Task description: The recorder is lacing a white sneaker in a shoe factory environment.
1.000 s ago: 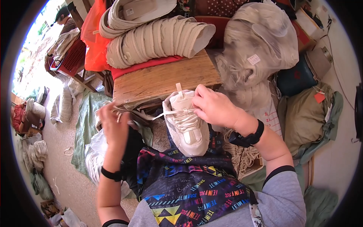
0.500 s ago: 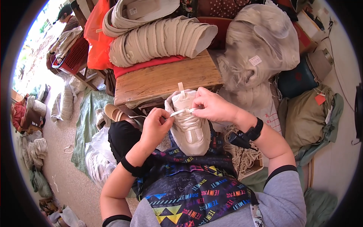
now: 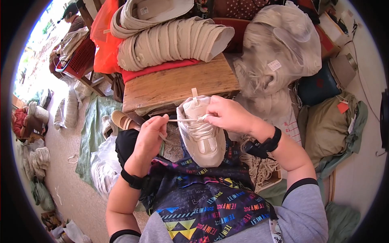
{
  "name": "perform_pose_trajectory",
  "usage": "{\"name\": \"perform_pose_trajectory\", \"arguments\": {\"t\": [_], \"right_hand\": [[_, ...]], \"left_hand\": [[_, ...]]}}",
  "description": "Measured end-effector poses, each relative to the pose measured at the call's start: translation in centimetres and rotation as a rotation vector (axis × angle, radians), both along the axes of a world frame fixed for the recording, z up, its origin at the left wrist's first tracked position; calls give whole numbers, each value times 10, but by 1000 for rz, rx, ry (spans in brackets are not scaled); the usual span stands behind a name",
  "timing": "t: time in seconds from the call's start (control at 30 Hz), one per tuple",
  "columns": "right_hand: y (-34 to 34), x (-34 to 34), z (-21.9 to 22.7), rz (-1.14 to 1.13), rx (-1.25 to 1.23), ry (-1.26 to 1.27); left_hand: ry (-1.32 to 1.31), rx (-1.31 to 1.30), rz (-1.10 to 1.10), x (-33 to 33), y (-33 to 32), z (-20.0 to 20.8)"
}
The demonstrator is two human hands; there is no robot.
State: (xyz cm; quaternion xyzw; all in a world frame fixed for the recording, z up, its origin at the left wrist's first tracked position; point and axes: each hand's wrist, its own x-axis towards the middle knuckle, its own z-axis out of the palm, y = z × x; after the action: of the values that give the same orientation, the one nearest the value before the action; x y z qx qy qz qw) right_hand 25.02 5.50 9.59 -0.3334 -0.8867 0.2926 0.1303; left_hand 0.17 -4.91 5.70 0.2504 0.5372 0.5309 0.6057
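Cream lace-up sneaker is resting on person's lap, on dark printed apron, just off the front edge of wooden tabletop, nr its R corner. Toe is pointing back toward wearer; pull tab is standing up at far end, overlapping the tabletop edge in view; can't tell if touching.

L hand: thumb + index are pinching white lace, out to L of shoe, tail hanging below the grip. Lace is running straight & taut across to top of the lacing. R hand: thumb + fingers are pinching at the same lace's other end, close over the tongue, R side; fingertips partly hidden. Both wrists are wearing black bands.

Tabletop, toward back edge: nested row of cream shoe uppers is lying on red cloth, more uppers piling behind. Orange-red plastic bag is hanging by L side. Off R edge, clear plastic bag is bulging w/ pale shoe parts. Below it, R of apron, tangle of cream cords is filling a box. Tan strapped sandal is showing under tabletop's front L corner. Far upper L, another person is sitting nr red basket.
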Motion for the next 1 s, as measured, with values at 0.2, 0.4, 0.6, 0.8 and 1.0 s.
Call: {"name": "perform_pose_trajectory", "arguments": {"t": [0.2,0.4,0.6,0.8,1.0], "right_hand": [[-4,20,2,-116,-227,70],[0,55,-30,-402,21,84],[33,104,-60,-797,-661,1062],[87,261,-135,-1012,-809,1436],[53,291,-152,-1489,-712,1089]], "left_hand": [[-507,75,49,-53,-17,-6],[-688,323,190,-145,-69,0],[-760,251,783,-246,-134,-33],[-977,305,828,-288,-162,-83],[-428,216,1084,-220,-125,-75]]}}
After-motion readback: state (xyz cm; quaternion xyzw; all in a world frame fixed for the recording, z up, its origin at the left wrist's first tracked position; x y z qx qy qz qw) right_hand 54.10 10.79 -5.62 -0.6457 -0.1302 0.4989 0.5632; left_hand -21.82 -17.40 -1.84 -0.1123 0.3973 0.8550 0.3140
